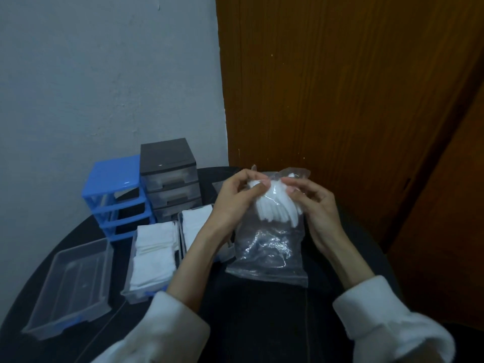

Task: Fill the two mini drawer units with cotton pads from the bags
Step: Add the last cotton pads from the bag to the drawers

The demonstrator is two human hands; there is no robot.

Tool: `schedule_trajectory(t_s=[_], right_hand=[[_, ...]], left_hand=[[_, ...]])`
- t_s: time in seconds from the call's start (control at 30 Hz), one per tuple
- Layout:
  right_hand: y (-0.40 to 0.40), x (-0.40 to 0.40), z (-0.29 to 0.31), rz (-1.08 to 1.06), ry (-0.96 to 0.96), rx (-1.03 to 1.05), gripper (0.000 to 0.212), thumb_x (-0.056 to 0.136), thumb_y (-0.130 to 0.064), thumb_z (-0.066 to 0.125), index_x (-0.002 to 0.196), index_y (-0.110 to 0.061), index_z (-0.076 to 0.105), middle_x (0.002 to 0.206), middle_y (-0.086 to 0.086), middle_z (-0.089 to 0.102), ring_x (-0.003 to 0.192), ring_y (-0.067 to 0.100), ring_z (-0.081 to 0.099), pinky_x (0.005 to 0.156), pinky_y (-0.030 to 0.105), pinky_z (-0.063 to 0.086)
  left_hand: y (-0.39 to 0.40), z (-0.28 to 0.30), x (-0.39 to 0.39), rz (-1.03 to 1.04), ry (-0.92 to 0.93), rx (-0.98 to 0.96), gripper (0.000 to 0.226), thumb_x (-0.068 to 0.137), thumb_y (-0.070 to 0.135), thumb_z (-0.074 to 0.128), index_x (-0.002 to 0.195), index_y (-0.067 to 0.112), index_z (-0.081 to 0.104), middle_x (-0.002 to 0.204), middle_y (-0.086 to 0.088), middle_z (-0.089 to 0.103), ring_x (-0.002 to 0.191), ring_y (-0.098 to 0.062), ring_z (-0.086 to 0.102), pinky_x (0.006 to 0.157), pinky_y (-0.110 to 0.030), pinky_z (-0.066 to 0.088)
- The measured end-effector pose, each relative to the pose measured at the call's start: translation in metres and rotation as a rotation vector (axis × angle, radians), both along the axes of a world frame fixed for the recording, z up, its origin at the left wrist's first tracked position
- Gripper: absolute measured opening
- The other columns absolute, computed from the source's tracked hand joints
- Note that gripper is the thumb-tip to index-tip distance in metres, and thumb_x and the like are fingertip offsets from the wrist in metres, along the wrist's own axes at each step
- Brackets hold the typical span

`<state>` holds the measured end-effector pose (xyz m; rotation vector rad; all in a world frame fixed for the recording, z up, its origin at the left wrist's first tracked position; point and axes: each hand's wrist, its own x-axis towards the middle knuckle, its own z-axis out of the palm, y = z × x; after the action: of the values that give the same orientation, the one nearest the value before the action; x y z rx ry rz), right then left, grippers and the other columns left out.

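Lying nearest the left edge of the dark round worktop, one clear drawer is seen without pads. Behind it the blue drawer frame is seen with its slots bare, the black drawer unit touching its right side. Two pulled-out drawers packed with white cotton pads are set just in front. A clear plastic bag is held up over the lap, a bunch of pads gathered at its top end. The left hand is pinched on that top end; the right hand is curled round the bag's right edge.
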<state>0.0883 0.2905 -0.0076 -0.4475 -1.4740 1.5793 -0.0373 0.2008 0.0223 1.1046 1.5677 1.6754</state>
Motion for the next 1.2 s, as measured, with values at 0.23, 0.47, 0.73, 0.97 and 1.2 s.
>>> schedule_trajectory(t_s=[0.23, 0.47, 0.73, 0.97, 1.2], right_hand=[[0.0, 0.001, 0.001, -0.067, 0.007, 0.091, 0.012, 0.084, -0.006, 0.061, 0.092, -0.015, 0.064, 0.093, -0.005, 0.065, 0.082, 0.0, 0.063, 0.068, 0.015, 0.05], [-0.002, 0.002, 0.002, -0.148, 0.017, 0.136, 0.011, 0.091, -0.01, 0.054, 0.088, -0.017, 0.062, 0.085, 0.0, 0.067, 0.076, 0.007, 0.064, 0.065, 0.016, 0.051], [-0.001, 0.004, 0.003, -0.093, 0.025, 0.153, 0.013, 0.085, -0.006, 0.059, 0.088, -0.018, 0.063, 0.086, -0.017, 0.065, 0.087, 0.002, 0.06, 0.08, 0.026, 0.052], [-0.002, 0.003, 0.003, -0.086, -0.003, 0.147, 0.012, 0.091, -0.011, 0.053, 0.09, -0.013, 0.065, 0.078, -0.005, 0.072, 0.076, 0.009, 0.067, 0.068, 0.019, 0.053], [-0.002, 0.003, 0.002, -0.292, 0.117, 0.064, 0.012, 0.082, -0.005, 0.064, 0.088, -0.015, 0.062, 0.084, -0.001, 0.069, 0.08, 0.011, 0.068, 0.068, 0.023, 0.055]], left_hand=[[-0.001, 0.001, 0.001, 0.04, 0.035, 0.036, 0.006, 0.086, 0.009, 0.061, 0.084, 0.015, 0.062, 0.087, -0.004, 0.065, 0.077, -0.015, 0.06, 0.071, -0.029, 0.048], [0.005, -0.002, 0.011, 0.118, 0.005, 0.097, 0.004, 0.089, 0.014, 0.061, 0.09, 0.016, 0.064, 0.092, -0.007, 0.066, 0.084, -0.017, 0.063, 0.077, -0.031, 0.052], [0.005, 0.0, 0.015, 0.193, 0.029, 0.221, 0.025, 0.085, 0.008, 0.065, 0.103, 0.024, 0.057, 0.106, -0.007, 0.064, 0.097, -0.02, 0.064, 0.083, -0.039, 0.056], [0.005, -0.004, 0.02, 0.337, -0.067, 0.245, 0.016, 0.085, 0.013, 0.067, 0.096, 0.02, 0.058, 0.092, -0.009, 0.067, 0.078, -0.023, 0.068, 0.081, -0.047, 0.056], [0.006, 0.002, 0.015, 0.102, -0.027, 0.107, 0.038, 0.089, 0.022, 0.06, 0.123, 0.027, 0.043, 0.102, -0.003, 0.063, 0.097, -0.018, 0.064, 0.088, -0.038, 0.052]])
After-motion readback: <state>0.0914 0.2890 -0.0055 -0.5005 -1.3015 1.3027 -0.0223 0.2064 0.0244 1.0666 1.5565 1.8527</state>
